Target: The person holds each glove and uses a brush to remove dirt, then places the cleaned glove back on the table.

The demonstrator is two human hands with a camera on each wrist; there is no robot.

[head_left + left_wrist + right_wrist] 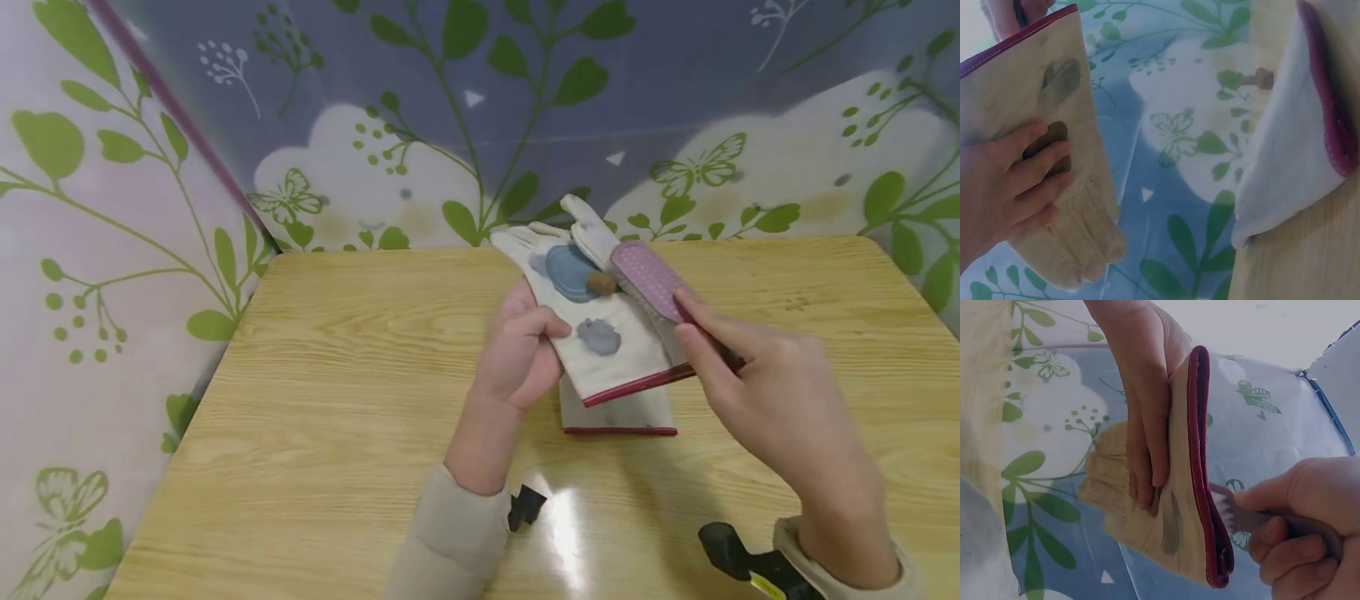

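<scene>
White glove (pixel 630 333), pink brush (pixel 648 279), yellow label (pixel 767 586)

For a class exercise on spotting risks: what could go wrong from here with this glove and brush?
The raised glove, pinched by the left hand above the table, might fold or slip if the brush presses hard. The brush might also catch the nearby blue patch. The second glove, lying below, could get bumped.
</scene>
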